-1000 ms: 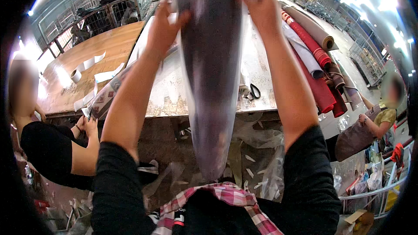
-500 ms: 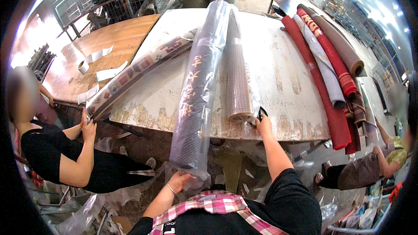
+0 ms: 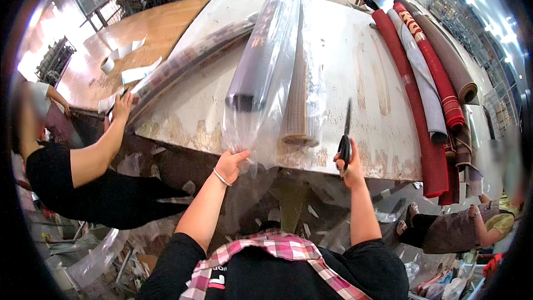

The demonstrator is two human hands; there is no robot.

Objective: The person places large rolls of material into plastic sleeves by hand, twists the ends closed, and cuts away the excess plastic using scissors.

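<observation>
My left hand [image 3: 230, 162] is closed on the loose end of the clear plastic sleeve [image 3: 261, 78], pinching the film where it hangs over the near edge of the bench [image 3: 355, 78]. My right hand [image 3: 348, 161] is clamped around the handles of a pair of black scissors [image 3: 346, 133], blades pointing up and away from me, clear of the film and not yet touching it.

The sleeve wraps a long dark roll [image 3: 258, 61] that lies lengthwise on the bench, running away from me. Touching it on the right is a brown ribbed roll [image 3: 302, 94], also under plastic, its end just short of the bench edge.

To do this cut well, I judge that I should keep the film taut with the left hand, bring the blades in just beyond the dark roll's end, and keep my pinching fingers out of the cutting line so only plastic is caught.

Further right, red, grey and brown rolled rugs [image 3: 427, 78] lie along the bench side. On my left another person's hand [image 3: 122, 105] rests on a long wrapped roll [image 3: 183, 66] lying diagonally; a tape roll [image 3: 107, 65] sits on the wooden table [image 3: 161, 28] beyond.
</observation>
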